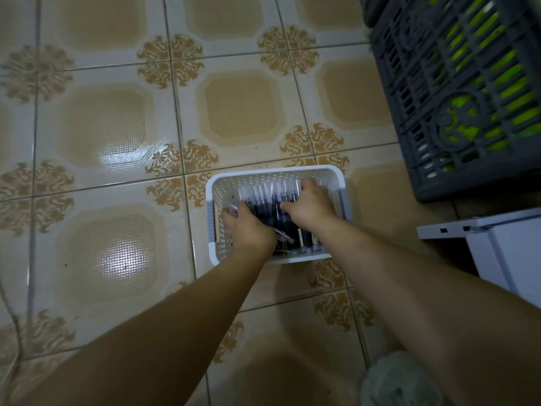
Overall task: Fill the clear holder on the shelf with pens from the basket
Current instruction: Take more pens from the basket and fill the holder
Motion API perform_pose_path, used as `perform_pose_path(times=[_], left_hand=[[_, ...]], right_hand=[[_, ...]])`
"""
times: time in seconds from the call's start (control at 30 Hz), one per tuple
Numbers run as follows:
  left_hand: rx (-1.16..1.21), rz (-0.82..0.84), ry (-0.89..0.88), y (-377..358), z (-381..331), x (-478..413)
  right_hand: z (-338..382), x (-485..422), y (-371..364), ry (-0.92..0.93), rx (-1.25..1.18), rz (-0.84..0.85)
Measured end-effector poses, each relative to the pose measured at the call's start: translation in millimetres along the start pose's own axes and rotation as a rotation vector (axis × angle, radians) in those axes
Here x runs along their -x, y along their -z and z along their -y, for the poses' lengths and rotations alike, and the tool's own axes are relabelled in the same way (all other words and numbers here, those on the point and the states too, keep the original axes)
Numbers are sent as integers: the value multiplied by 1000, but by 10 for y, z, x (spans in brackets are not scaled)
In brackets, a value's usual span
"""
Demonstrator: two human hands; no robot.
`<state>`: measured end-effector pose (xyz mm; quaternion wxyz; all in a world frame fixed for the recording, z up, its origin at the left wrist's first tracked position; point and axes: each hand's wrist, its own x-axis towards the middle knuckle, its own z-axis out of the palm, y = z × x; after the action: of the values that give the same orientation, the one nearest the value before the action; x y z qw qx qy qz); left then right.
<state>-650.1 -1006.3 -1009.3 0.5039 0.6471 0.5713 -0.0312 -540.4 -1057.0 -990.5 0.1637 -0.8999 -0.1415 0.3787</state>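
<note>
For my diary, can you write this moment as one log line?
stage: picking up | left hand: grips pens | right hand: grips pens | basket: on floor | holder: unseen

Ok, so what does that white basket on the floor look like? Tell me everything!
The basket looks like white plastic. It is rectangular with rounded corners, its walls are dotted with small holes, and there is a grey piece on its left and right sides. It sits upright on the tiled floor, holding many dark pens with clear ends. The left hand and the right hand both reach inside onto the pens.

Head camera looks steeply down onto basket.
</note>
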Motion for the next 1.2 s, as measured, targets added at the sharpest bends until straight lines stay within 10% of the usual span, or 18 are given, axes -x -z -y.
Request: perform_pose_path(times=[1.2], left_hand=[[333,26,18,-10,-59,11]], right_hand=[[-13,37,23,32,-178,-1]])
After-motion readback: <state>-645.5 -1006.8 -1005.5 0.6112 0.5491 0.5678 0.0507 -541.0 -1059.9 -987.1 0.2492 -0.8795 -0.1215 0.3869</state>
